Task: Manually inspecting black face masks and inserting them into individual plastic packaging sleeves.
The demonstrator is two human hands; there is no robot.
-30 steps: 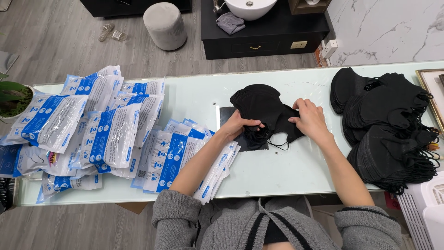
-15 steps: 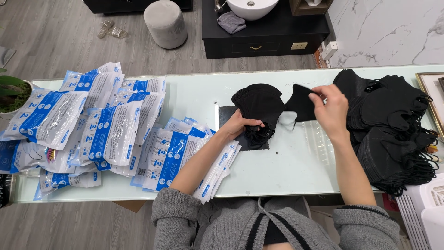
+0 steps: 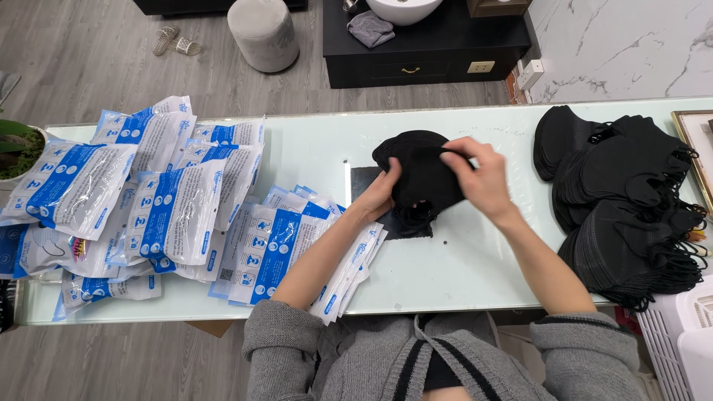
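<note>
A: Biggest first. Long pale glass-topped table [image 3: 460, 275], big heap of blue-and-white plastic mask packets [image 3: 156, 208] on its left half, large pile of loose black fabric face masks [image 3: 631, 208] on its right end.

B: And the centre?

A: Small stack of black masks [image 3: 420, 178] on a dark square mat [image 3: 364, 186], mid-table, just in front of the person.

B: What changed?

A: Half a second ago the right hand [image 3: 479, 178] was out by the right pile holding one mask. Now it is back over the stack, with that mask laid on top.

B: Fingers?

A: Right fingers [image 3: 454, 154] narrow, pinching the top mask's upper edge. Left hand [image 3: 382, 194] curled on the stack's left side, fingers bent round the edge, steadying it, same place as before.

B: Meaning?

A: Judging from this, one more mask is being added, so the stack grows. The right pile is hardly dented.

B: Packets touched?

A: No, neither hand is near them.
</note>
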